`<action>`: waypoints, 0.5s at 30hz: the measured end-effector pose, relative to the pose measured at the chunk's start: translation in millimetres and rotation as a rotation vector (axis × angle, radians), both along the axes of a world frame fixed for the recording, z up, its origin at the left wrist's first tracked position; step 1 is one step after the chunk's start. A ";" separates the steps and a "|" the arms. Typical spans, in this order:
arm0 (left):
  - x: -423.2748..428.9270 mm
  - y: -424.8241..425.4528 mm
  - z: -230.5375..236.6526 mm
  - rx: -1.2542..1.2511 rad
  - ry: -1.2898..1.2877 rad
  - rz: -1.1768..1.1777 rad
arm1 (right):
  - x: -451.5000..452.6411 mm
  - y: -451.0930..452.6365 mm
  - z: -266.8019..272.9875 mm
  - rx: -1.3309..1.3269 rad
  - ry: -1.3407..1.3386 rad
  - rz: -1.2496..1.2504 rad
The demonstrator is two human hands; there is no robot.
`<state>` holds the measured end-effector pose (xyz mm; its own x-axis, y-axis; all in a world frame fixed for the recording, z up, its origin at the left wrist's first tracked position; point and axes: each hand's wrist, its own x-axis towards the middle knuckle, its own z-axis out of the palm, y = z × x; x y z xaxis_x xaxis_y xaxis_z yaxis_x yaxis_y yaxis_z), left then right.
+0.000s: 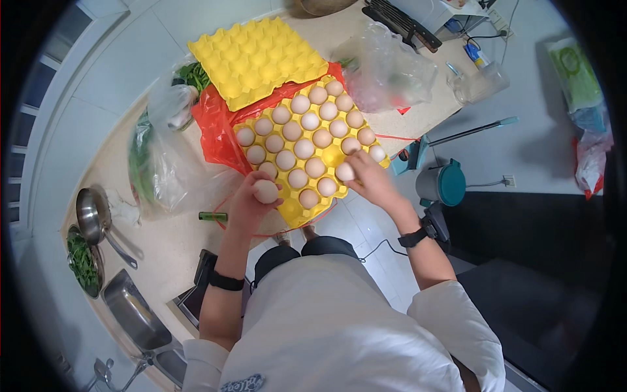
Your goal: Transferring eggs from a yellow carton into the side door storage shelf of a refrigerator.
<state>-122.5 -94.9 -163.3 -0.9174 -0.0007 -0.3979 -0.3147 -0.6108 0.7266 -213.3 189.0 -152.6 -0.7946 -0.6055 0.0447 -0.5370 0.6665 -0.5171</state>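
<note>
A yellow egg tray full of pale brown eggs lies at the counter's front edge. One bare cup shows near its middle right, another at its near left corner. Held in my left hand, over the tray's left edge, is a pale egg. My right hand reaches in from the right with its thumb and fingers around another egg, at or just above the tray. A second yellow tray, showing no eggs, sits behind. Red plastic bag spreads under both trays.
Clear plastic bags, one with greens at left and another at back right, flank the trays. A steel pan, a bowl of leaves and a sink stand farther left. A lidded bin stands right, beyond the counter.
</note>
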 end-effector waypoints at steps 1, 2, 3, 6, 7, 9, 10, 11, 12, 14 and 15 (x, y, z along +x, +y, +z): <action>-0.8 1.2 -2.5 -0.075 0.093 -0.083 | 0.6 0.3 4.3 -0.158 -0.122 -0.090; -4.9 2.8 -5.6 -0.069 0.093 -0.084 | 1.7 0.8 2.6 -0.152 -0.122 -0.091; -17.3 11.0 -1.3 -0.402 -0.006 -0.281 | 3.7 5.1 -2.1 -0.512 -0.486 -0.280; -29.0 26.6 -0.9 -1.189 0.223 -0.451 | 6.0 -9.6 3.2 -1.203 -1.033 -0.423; -31.0 31.1 -3.6 -1.618 0.581 -0.411 | 6.9 -17.0 5.9 -1.534 -1.203 -0.377; -35.8 38.8 -9.8 -1.703 0.617 -0.438 | 3.4 -23.0 -6.4 -1.487 -1.165 -0.507; -37.7 41.8 -11.7 -1.792 0.651 -0.464 | -0.6 -23.3 -11.0 -1.122 -1.039 -0.509; -38.9 44.0 -13.6 -1.789 0.658 -0.469 | -1.5 -24.8 -16.3 -0.764 -0.902 -0.500; -40.4 44.4 -16.4 -1.806 0.680 -0.463 | 1.5 -37.8 -29.2 -0.520 -0.560 -0.458; -42.1 38.7 -16.3 -1.823 0.697 -0.459 | 6.1 -64.5 -7.7 -0.251 -0.404 -0.426; -43.8 33.7 -15.2 -1.817 0.666 -0.515 | 7.7 -75.4 -0.1 0.019 -0.240 -0.386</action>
